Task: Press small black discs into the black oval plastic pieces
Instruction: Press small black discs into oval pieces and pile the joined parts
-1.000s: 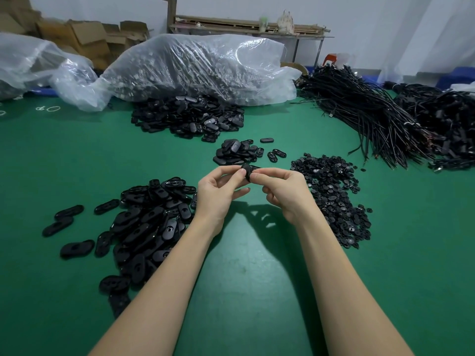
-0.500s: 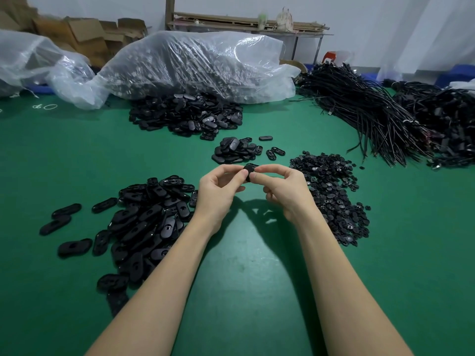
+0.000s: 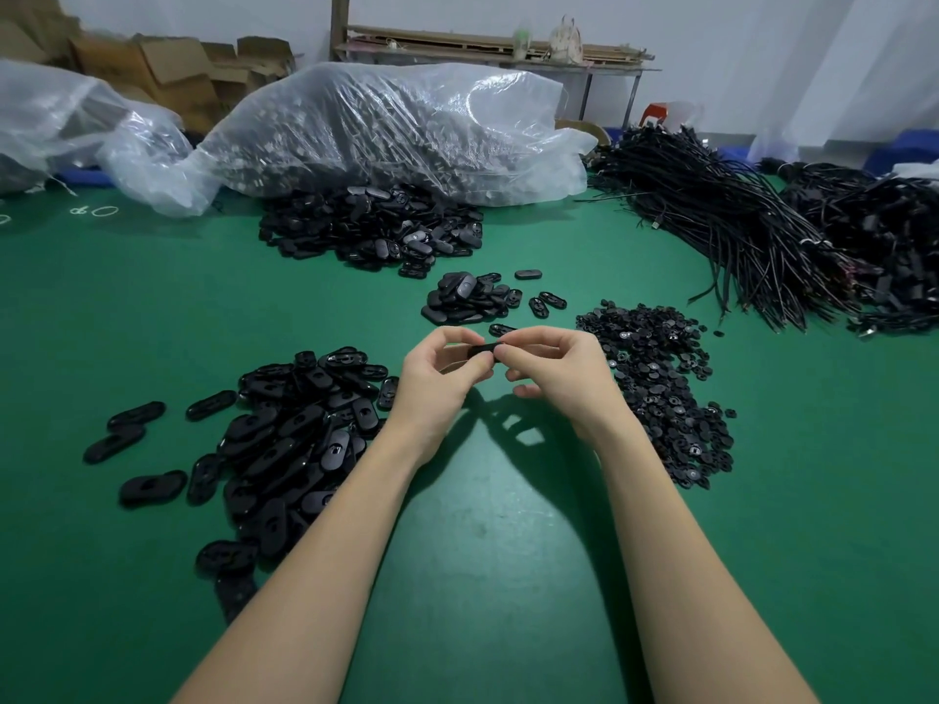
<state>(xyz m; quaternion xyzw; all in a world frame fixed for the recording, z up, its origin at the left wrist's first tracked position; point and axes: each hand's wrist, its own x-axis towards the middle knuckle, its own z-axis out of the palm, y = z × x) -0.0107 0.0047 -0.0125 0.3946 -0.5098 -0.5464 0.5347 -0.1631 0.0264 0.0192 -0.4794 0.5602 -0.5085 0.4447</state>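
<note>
Both hands met above the green table (image 3: 482,576), pinching one oval piece (image 3: 481,349) between them: the left hand (image 3: 437,378) curled round its left end, the right hand (image 3: 559,373) round its right (any disc there was hidden). Ovals (image 3: 294,439) lay heaped at left, discs (image 3: 660,378) at right.

At the far left of the frame, small white marks (image 3: 94,211) sit on the green counter (image 3: 482,551). They are too small to read.
</note>
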